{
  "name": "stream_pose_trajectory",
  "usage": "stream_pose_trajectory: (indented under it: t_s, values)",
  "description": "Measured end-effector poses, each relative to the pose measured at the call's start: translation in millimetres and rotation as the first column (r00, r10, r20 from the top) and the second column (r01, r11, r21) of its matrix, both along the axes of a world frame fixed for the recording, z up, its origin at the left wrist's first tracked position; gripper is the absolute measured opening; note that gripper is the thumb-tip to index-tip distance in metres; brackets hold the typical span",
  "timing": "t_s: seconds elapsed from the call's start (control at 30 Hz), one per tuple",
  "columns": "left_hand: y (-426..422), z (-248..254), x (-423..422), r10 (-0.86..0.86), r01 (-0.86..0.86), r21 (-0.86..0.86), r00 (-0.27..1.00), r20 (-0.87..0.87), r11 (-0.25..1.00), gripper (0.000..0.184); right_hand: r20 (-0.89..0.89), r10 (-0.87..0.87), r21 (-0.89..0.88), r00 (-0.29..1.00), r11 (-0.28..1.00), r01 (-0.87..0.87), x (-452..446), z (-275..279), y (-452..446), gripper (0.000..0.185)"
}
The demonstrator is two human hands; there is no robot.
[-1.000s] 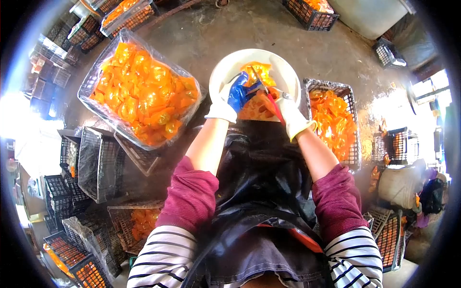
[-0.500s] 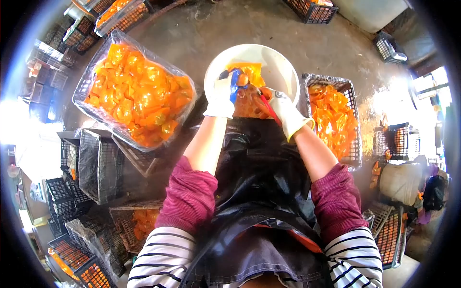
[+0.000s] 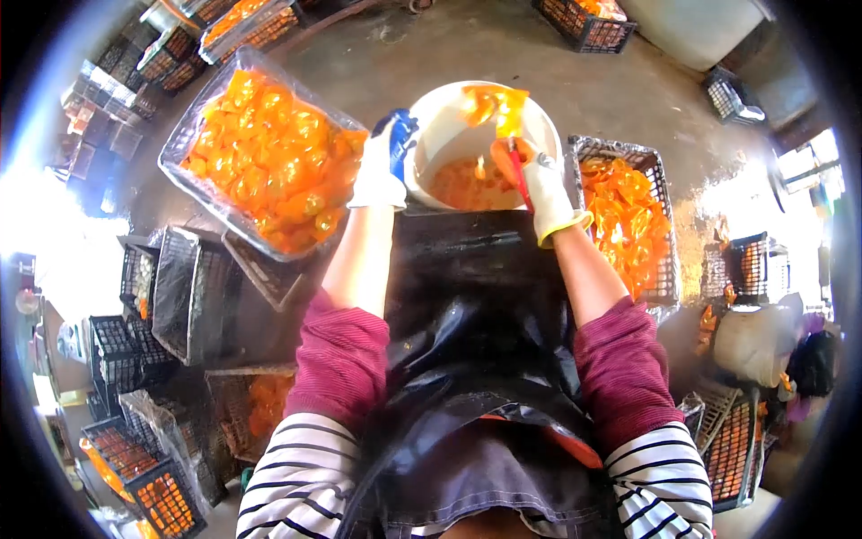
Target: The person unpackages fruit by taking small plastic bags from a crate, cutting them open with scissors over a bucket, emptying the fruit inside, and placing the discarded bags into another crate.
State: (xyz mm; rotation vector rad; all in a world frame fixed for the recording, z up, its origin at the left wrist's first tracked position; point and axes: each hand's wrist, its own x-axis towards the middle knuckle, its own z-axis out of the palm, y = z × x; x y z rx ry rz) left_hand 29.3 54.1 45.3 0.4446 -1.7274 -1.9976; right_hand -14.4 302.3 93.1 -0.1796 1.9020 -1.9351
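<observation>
A wet-looking concrete floor (image 3: 386, 63) spreads beneath everything, with stacked dark plastic crates (image 3: 189, 296) along the left side and a large pale tub (image 3: 687, 31) at the far right. A glossy black apron (image 3: 476, 278) covers the person's front, reaching up to the near side of the work.

To the left, a crate lined with clear plastic (image 3: 184, 139) sits tilted in view, heaped with shiny orange pieces (image 3: 269, 153). In the middle stands a round white bucket (image 3: 440, 139), its bottom covered by a reddish-orange mass (image 3: 467, 184). Just beside it on the right, a smaller lattice-sided crate (image 3: 663, 269) holds more of the same orange pieces.

Maroon cuffs (image 3: 341, 350) are pushed up on both forearms, over striped sleeves (image 3: 301, 463). The left hand (image 3: 386, 153), in a white glove with blue fingers, is at the bucket's left rim, near the lined crate; its fingers are bent, and I cannot tell whether they hold anything. The right hand (image 3: 541, 180), in a white glove with an orange-coloured palm side, is closed around a slim red-handled tool (image 3: 518, 175) over the bucket's right side. One yellow-orange piece (image 3: 496, 104) is at the tool's far end, over the bucket's far rim; how it is held there is unclear.
</observation>
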Motion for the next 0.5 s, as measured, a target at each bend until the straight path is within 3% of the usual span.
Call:
stream_pose_trajectory:
  t_s: [0.03,0.1,0.13,0.2,0.23,0.27,0.3,0.33,0.37,0.47,0.5]
  values:
    - [-6,14,8,0.054,-0.051,-0.179,0.999,0.01,0.983,0.034,0.096,-0.05,-0.137,0.994,0.989,0.063,-3,-7,-2,0.026]
    - [-5,47,28,0.145,-0.102,0.285,0.98,-0.136,0.953,0.032,0.301,-0.138,-0.445,0.944,0.855,0.267,-42,-54,-12,0.031]
    - [-17,52,39,0.183,-0.157,0.186,0.974,-0.133,0.97,0.032,0.279,-0.133,-0.472,0.951,0.844,0.256,-48,-56,-8,0.032]
    - [-46,55,66,0.258,-0.261,-0.012,0.959,-0.12,0.965,0.031,-0.066,-0.005,-0.141,0.998,0.99,-0.005,-37,-19,19,0.035]
    - [-60,47,83,0.282,-0.304,-0.148,0.948,-0.148,0.941,0.03,-0.056,0.007,-0.164,0.998,0.986,-0.016,-40,-16,29,0.037]
    - [-78,44,94,0.345,-0.335,0.099,0.934,-0.098,0.937,0.025,0.009,-0.123,-0.448,0.992,0.887,0.114,-46,-29,34,0.041]
    - [-91,35,107,0.418,-0.408,0.115,0.905,-0.077,0.906,0.025,0.275,-0.23,-0.629,0.933,0.691,0.356,-40,-21,33,0.045]
    - [-101,29,118,0.483,-0.474,0.129,0.874,-0.056,0.871,0.024,0.441,-0.09,-0.703,0.893,0.584,0.406,-48,-30,47,0.049]
    - [-109,22,129,0.5,-0.491,0.124,0.864,-0.06,0.862,0.027,0.434,-0.032,-0.74,0.9,0.558,0.377,-54,-41,55,0.049]
    - [-131,-19,140,0.566,-0.503,-0.36,0.82,0.091,0.786,0.031,0.391,0.077,-0.786,0.917,0.546,0.289,-58,-48,52,0.049]
    - [-130,-23,141,0.62,-0.429,-0.588,0.768,0.163,0.686,0.041,0.373,0.104,-0.792,0.922,0.553,0.258,-59,-45,48,0.049]
